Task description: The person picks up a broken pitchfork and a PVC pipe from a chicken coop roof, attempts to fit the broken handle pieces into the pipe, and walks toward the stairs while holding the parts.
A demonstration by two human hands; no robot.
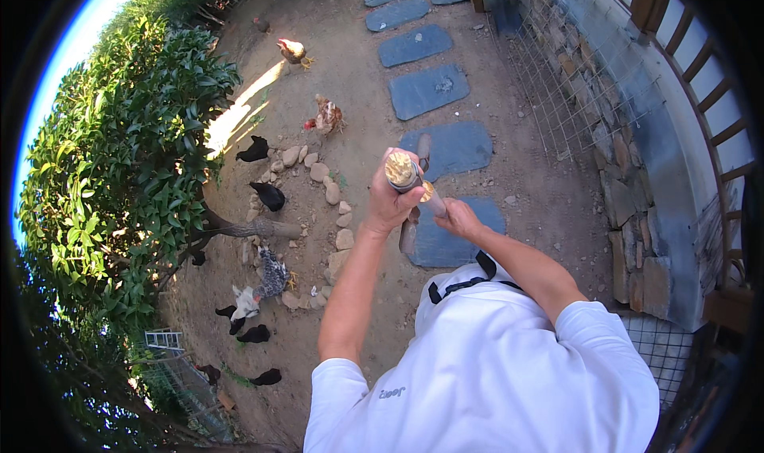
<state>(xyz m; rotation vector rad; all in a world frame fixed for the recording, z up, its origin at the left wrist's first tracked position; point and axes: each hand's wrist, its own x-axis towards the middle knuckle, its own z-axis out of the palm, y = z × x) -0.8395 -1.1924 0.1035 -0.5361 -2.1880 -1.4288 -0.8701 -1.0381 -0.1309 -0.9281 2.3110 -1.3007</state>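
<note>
The left hand (390, 205) is curled snugly around a round container (407, 188), seen beyond and left of the near grey slab (469, 246). Its yellowish, crumbly filling (399, 167) looks light and loose, likely to spill if tilted; the side wall seems the sound place to grip. Over the slab's far edge, the right hand (455, 217) is closed on a pale tube (435, 203), probably stiff; its hidden end and brown pieces (408, 237) behind stay unclear.
</note>
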